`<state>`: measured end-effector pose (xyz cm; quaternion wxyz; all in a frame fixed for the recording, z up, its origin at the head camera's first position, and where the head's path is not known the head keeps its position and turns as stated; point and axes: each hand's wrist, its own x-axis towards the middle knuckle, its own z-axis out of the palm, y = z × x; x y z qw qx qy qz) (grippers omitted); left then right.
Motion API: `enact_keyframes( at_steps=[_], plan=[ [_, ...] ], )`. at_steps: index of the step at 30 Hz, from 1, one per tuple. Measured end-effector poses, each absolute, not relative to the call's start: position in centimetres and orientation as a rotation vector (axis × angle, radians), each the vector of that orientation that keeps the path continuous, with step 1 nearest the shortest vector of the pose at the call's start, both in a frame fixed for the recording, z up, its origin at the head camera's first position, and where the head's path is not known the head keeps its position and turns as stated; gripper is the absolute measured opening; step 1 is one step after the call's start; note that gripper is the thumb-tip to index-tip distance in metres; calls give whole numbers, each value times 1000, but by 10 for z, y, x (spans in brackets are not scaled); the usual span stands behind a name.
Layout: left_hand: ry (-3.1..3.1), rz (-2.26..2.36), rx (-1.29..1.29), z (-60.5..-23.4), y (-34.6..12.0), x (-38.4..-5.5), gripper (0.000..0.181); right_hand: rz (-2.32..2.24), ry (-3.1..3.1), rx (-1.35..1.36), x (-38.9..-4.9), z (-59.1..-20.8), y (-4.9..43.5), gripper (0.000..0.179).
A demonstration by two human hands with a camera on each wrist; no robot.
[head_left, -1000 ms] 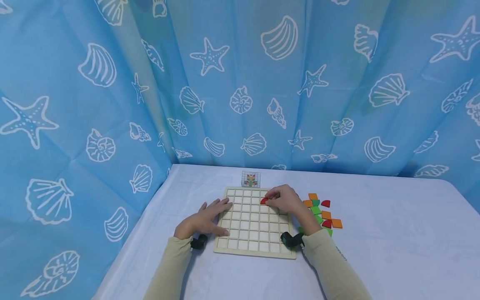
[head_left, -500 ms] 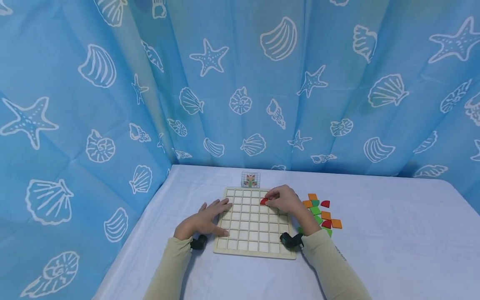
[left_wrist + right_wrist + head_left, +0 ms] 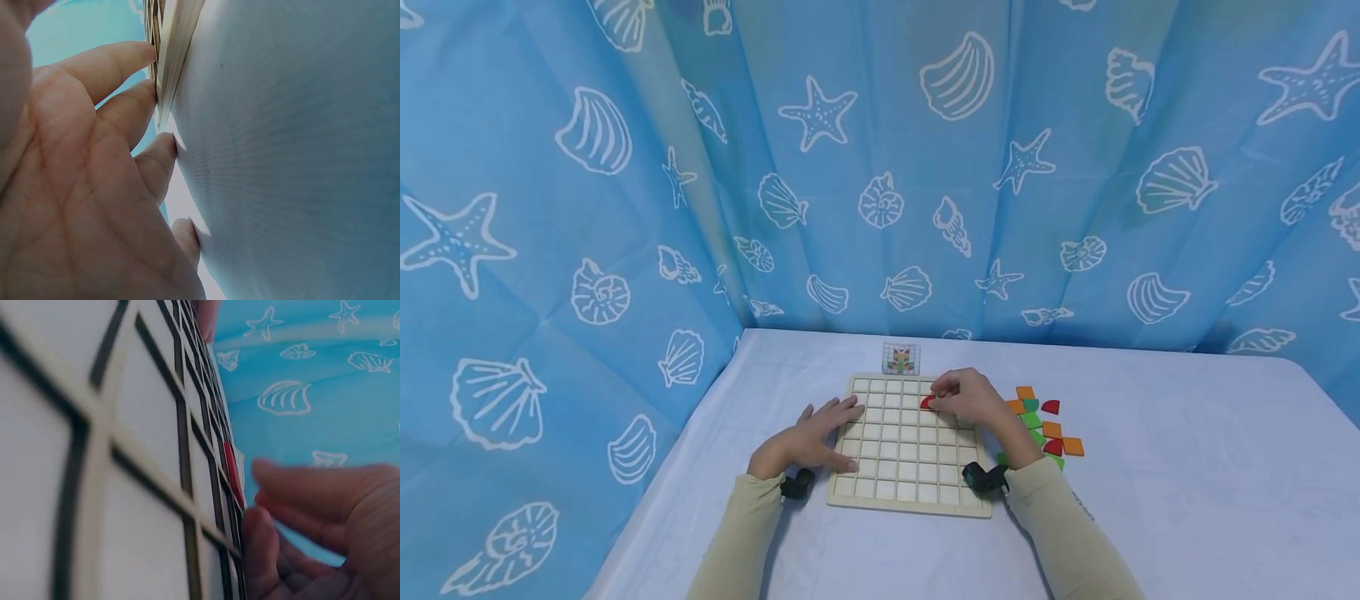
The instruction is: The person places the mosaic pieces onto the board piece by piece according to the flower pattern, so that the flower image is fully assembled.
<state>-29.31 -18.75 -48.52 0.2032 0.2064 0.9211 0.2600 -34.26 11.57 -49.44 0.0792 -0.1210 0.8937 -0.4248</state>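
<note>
In the head view my left hand (image 3: 808, 437) lies spread over the left edge of a wooden grid board (image 3: 910, 510). The left wrist view shows two of its fingers (image 3: 128, 112) at the board's side and the other two lower, at the white cloth. My right hand (image 3: 973, 398) is over the upper right of the board, fingers bent. Its thumb and fingertips pinch at a red quarter-circle tile (image 3: 927, 402). From the right wrist, that red tile (image 3: 232, 472) lies low over the grid cells, with the fingertips right at its lower end.
Right of the board lie several loose tiles: orange squares (image 3: 1073, 447), green pieces (image 3: 1031, 420) and red quarter-circles (image 3: 1051, 407). A small pattern card (image 3: 901, 358) with a coloured grid design stands behind the board. A blue shell-print curtain (image 3: 880, 167) hangs behind the white-covered table (image 3: 1210, 467).
</note>
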Motion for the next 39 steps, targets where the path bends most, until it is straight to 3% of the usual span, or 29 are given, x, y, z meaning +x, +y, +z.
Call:
enact_keyframes(
  at_steps=[7, 15, 30, 39],
  plan=[
    [2563, 738, 562, -485, -187, -291, 92, -1321, 2643, -468, -339, -469, 141, 39],
    [2566, 742, 567, -484, -188, -293, 94, -1351, 2757, -279, -331, -441, 173, 45],
    [2560, 736, 576, -484, -188, -294, 94, -1328, 2765, -125, -339, -453, 197, 45],
    [2567, 729, 575, -486, -187, -294, 94, -1199, 2677, -191, -342, -473, 195, 29]
  ],
)
